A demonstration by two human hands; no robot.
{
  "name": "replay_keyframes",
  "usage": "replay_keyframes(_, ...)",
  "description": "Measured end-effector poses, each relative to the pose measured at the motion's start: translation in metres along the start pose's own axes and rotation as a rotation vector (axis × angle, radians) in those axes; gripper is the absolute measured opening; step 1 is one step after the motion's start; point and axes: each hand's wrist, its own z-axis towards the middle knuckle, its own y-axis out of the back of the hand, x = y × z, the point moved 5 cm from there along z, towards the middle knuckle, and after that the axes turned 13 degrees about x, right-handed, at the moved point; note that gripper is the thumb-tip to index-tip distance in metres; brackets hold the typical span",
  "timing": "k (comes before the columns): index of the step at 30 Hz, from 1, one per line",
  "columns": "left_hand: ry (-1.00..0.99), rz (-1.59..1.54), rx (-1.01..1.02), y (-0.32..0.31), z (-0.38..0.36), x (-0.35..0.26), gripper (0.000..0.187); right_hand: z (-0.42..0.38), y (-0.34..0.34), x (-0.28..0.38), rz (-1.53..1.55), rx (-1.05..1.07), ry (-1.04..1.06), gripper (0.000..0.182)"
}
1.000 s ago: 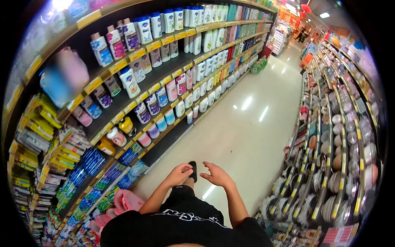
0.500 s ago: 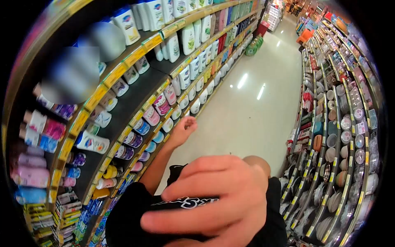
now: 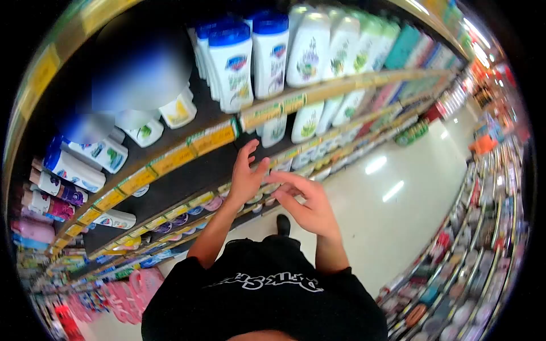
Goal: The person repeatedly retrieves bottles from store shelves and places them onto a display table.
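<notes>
My left hand [image 3: 245, 177] is raised in front of the shelves, thumb apart from its fingers and nothing in it. Just to its right, my right hand [image 3: 307, 203] is also open and bare, its fingers pointing left toward the other hand. Above them on the upper shelf stand white bottles with blue caps, among them a front bottle [image 3: 230, 74] and one beside it [image 3: 270, 59]. Nearest to my left fingertips is a white bottle [image 3: 274, 132] on the shelf below, partly hidden by the shelf edge.
A white bottle [image 3: 116, 219] lies on its side on the lower left shelf. Yellow price labels [image 3: 213, 138] run along the shelf edge. Pale floor [image 3: 369, 210] stretches along the aisle, with another stocked shelf [image 3: 449, 284] at right. Pink slippers [image 3: 128, 295] hang at lower left.
My right hand has moved from close before the camera to beside my left hand. The left hand has risen toward the shelf. The view has turned toward the left shelves, which appear closer.
</notes>
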Motion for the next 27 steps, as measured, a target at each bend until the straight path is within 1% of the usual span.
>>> replay_keyframes(1, 0.004, 0.045, -0.082, -0.004, 0.014, -0.003, 0.055, 0.014, 0.013, -0.025, 0.028, -0.066, -0.067, 0.040)
replay_keyframes(2, -0.036, 0.076, -0.164, -0.008, 0.027, -0.006, 0.055, 0.026, 0.026, -0.045, 0.051, -0.136, -0.129, 0.043)
replay_keyframes(3, -0.049, 0.110, -0.239, -0.010, 0.039, -0.017, 0.048, 0.037, 0.040, -0.062, 0.025, -0.128, -0.159, 0.049)
replay_keyframes(5, -0.065, 0.235, -0.236, -0.015, 0.063, -0.022, 0.038, 0.057, 0.061, -0.082, 0.005, -0.177, -0.167, 0.049)
replay_keyframes(6, 0.057, 0.130, -0.215, -0.021, 0.071, -0.005, 0.031, 0.067, 0.067, -0.087, -0.001, -0.172, -0.138, 0.047)
replay_keyframes(7, 0.147, 0.181, -0.243, -0.025, 0.075, -0.005, 0.028, 0.077, 0.071, -0.091, -0.003, -0.161, -0.109, 0.045)
replay_keyframes(9, 0.096, 0.299, -0.253, -0.035, 0.081, 0.013, 0.027, 0.093, 0.076, -0.102, -0.006, -0.145, -0.087, 0.040)
replay_keyframes(11, 0.050, 0.164, -0.238, -0.039, 0.086, 0.017, 0.029, 0.098, 0.076, -0.126, -0.021, -0.146, -0.108, 0.034)
replay_keyframes(12, 0.025, 0.096, -0.230, -0.041, 0.086, 0.018, 0.029, 0.099, 0.078, -0.137, -0.209, -0.162, -0.023, 0.031)
replay_keyframes(14, 0.045, 0.219, -0.201, -0.042, 0.078, 0.008, 0.035, 0.094, 0.078, -0.147, -0.088, -0.142, -0.062, 0.038)
replay_keyframes(15, 0.051, 0.283, -0.182, -0.040, 0.073, 0.003, 0.039, 0.093, 0.073, -0.148, -0.031, -0.137, -0.079, 0.042)
replay_keyframes(17, -0.007, 0.428, -0.210, -0.037, 0.052, -0.009, 0.053, 0.088, 0.063, -0.126, 0.131, -0.258, 0.096, 0.057)
replay_keyframes(18, -0.051, 0.386, -0.209, -0.032, 0.043, -0.015, 0.055, 0.082, 0.059, -0.129, 0.015, -0.228, 0.054, 0.070)
replay_keyframes(19, -0.096, 0.341, -0.211, -0.028, 0.032, -0.019, 0.057, 0.077, 0.048, -0.120, -0.065, -0.229, 0.177, 0.071)
replay_keyframes(21, -0.079, 0.320, -0.161, -0.023, 0.002, -0.013, 0.064, 0.061, 0.028, -0.103, -0.167, -0.183, 0.180, 0.069)
replay_keyframes(22, -0.072, 0.335, -0.189, -0.017, -0.017, -0.025, 0.066, 0.056, 0.016, -0.091, -0.212, -0.161, 0.214, 0.069)
replay_keyframes(23, -0.110, 0.324, -0.249, -0.012, -0.036, -0.030, 0.066, 0.048, 0.003, -0.080, -0.254, -0.141, 0.241, 0.068)
replay_keyframes(27, -0.100, 0.374, -0.404, 0.017, -0.134, -0.046, 0.063, 0.024, -0.071, -0.045, -0.355, -0.027, 0.394, 0.070)
